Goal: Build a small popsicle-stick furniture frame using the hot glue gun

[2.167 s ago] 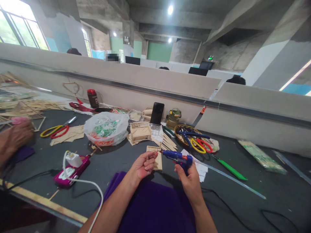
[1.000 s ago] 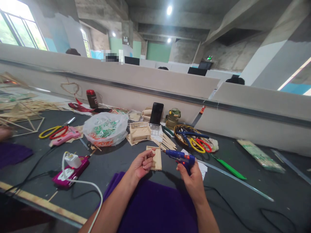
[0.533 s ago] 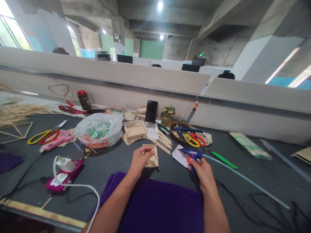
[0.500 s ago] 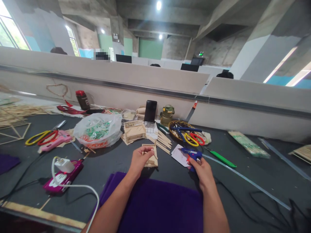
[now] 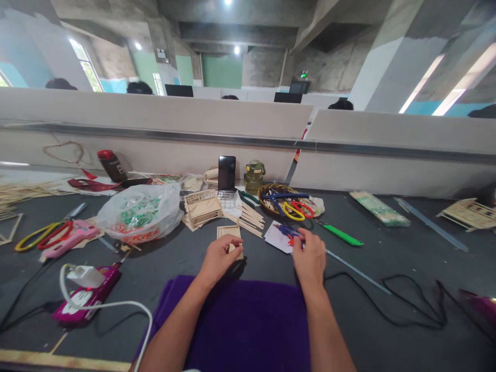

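My left hand [image 5: 221, 259] is over a small panel of thin wooden sticks [image 5: 228, 231] in front of me. Its thumb and forefinger curl close together; whatever is between them is too small or hidden to name. To the right, my right hand [image 5: 311, 254] has its fingers round the blue glue gun [image 5: 285, 230], whose nozzle points left over a white paper [image 5: 273, 241]. Its palm hides the gun's handle. Behind the panel stands a boxlike wooden stick model [image 5: 203, 208], with loose flat sticks [image 5: 251, 219] beside it.
A plastic bag of green wrappers [image 5: 141, 212] and a pink glue gun [image 5: 72, 238] lie left, near a magenta power strip [image 5: 91, 297]. A basket with scissors [image 5: 271, 201], a green cutter [image 5: 343, 234] and a black cable [image 5: 382, 305] lie right. Purple cloth [image 5: 236, 320] lies in front.
The view has turned right. My right hand has lowered and tipped the blue glue gun over the white paper, with the back of the hand now on top. My left hand stays by the stick panel.
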`<state>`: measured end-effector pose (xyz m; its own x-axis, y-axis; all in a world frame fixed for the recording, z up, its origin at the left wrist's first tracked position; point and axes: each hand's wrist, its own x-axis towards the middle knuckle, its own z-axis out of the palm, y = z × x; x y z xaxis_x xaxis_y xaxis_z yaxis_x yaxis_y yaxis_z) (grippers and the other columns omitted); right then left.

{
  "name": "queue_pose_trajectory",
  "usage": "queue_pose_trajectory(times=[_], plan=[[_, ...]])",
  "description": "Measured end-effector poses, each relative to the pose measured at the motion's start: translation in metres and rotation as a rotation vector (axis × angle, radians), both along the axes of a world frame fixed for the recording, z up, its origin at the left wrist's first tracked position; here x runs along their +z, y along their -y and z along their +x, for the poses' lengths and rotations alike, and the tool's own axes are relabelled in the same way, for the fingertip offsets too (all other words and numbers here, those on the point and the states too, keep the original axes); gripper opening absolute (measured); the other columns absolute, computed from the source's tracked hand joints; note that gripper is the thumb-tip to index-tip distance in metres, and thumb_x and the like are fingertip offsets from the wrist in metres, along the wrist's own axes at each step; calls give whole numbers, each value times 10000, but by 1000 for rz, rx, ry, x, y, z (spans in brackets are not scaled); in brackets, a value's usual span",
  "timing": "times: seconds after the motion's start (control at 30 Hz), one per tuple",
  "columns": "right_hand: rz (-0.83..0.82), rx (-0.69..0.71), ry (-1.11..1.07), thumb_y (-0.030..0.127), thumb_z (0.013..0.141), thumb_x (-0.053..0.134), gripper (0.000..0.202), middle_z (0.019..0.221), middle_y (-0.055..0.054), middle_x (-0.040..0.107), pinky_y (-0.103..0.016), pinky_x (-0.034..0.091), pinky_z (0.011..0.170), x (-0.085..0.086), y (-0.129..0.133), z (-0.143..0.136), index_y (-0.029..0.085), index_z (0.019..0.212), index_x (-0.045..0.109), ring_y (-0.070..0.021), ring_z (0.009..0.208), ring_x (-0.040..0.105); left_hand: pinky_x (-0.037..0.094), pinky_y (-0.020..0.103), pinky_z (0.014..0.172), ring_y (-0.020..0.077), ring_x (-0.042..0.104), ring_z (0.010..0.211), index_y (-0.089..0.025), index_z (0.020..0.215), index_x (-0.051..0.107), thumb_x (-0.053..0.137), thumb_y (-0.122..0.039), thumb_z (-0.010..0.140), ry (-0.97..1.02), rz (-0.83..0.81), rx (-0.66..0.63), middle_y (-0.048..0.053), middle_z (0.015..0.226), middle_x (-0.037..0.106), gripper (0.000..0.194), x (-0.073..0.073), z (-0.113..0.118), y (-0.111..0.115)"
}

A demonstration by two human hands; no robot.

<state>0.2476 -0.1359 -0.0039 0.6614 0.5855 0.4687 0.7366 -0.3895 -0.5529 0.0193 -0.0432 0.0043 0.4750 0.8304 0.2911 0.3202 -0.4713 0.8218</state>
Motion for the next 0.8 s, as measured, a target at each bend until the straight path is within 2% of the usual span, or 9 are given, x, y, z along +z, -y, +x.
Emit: queue_pose_trajectory(times=[0.13, 0.23, 0.37, 0.6, 0.8], plan=[[130, 403, -162, 253, 865, 447, 217, 919, -77, 648, -318, 432, 772, 11, -9, -38, 185, 924, 645, -204, 846, 559, 355, 199, 527, 95, 487, 562, -200, 913, 689, 595, -270, 787, -51, 37, -30, -5, 786, 680, 172, 0, 0, -1], [115, 593, -215, 213, 864, 483, 167, 894, -48, 648, -310, 427, 793, 13, -13, -59, 208, 903, 645, -195, 881, 562, 371, 201, 544, 100, 510, 582, -202, 911, 688, 599, -257, 785, -81, 63, -45, -6, 786, 683, 164, 0, -1, -2], [90, 671, -213, 175, 864, 503, 163, 888, -32, 649, -313, 426, 788, 12, -14, -71, 226, 919, 647, -196, 888, 560, 391, 206, 572, 107, 536, 615, -204, 921, 683, 599, -256, 791, -92, 82, -66, -1, 816, 689, 163, -1, -2, -4], [117, 755, -178, 141, 872, 491, 214, 902, -33, 645, -311, 431, 797, 9, -15, -75, 244, 963, 654, -191, 902, 558, 395, 203, 601, 109, 543, 657, -208, 923, 668, 577, -218, 798, -78, 97, -109, -2, 836, 678, 155, -4, -1, -4], [106, 773, -166, 133, 872, 489, 214, 896, -28, 639, -306, 428, 796, 5, -15, -75, 242, 962, 649, -187, 897, 553, 362, 192, 548, 88, 473, 571, -203, 966, 641, 578, -219, 776, -54, 29, -76, -21, 809, 657, 201, -3, -1, -3]])
